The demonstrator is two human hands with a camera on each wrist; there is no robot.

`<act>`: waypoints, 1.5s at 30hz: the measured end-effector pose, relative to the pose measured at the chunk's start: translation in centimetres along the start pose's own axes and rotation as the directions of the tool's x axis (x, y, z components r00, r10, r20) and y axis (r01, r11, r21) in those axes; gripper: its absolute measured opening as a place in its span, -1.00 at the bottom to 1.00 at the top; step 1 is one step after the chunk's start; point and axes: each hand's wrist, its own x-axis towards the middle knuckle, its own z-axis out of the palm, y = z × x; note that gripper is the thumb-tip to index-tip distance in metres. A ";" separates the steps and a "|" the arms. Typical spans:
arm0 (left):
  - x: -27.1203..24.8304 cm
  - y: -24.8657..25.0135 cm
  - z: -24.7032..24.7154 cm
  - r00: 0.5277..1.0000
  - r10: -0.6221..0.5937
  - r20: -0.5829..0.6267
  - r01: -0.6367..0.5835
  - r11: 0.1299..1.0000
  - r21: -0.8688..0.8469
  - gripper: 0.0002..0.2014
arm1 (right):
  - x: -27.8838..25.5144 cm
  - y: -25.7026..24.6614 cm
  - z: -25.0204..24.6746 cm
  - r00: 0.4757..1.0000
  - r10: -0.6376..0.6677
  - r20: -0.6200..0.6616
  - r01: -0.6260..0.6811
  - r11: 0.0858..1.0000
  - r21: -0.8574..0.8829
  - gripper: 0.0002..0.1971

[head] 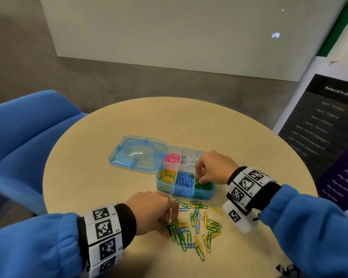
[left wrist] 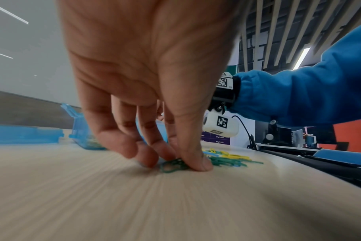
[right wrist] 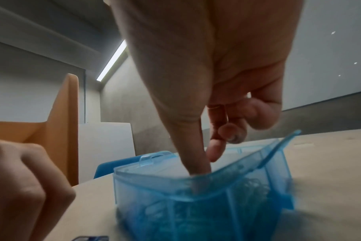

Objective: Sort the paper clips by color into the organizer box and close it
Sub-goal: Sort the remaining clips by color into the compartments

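— Clips (head: 197,225): location?
— Loose green, yellow and blue ones lie on the round table (head: 100,157), just right of the left hand's (head: 152,212) fingertips. Sorted ones fill the organizer box (head: 184,194) beyond them, lid (head: 137,152) open flat.
— Left hand?
— Thumb (left wrist: 196,156) and fingers curl down, pinching a green clip (left wrist: 171,165) against the table.
— Right hand (head: 215,167)?
— Over the green compartment (head: 206,186); thumb and forefinger dip inside, close together. Whether they hold a clip, I cannot tell.
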 end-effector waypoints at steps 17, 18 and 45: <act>0.1 -0.2 0.1 0.999 0.018 -0.033 -0.019 0.999 -0.037 -0.75 | 0.4 -2.7 -2.3 0.962 -0.175 -0.208 0.240 0.905 0.350 -0.90; 0.0 -0.2 0.2 0.999 0.014 -0.036 -0.016 0.999 -0.037 -0.75 | 0.3 -2.8 -2.1 0.964 -0.182 -0.195 0.239 0.914 0.329 -0.88; 0.1 -2.1 -0.1 0.999 0.018 0.027 -0.011 0.971 -0.237 -0.84 | -5.4 -3.4 4.8 0.932 -0.297 0.206 0.240 0.934 0.264 -0.91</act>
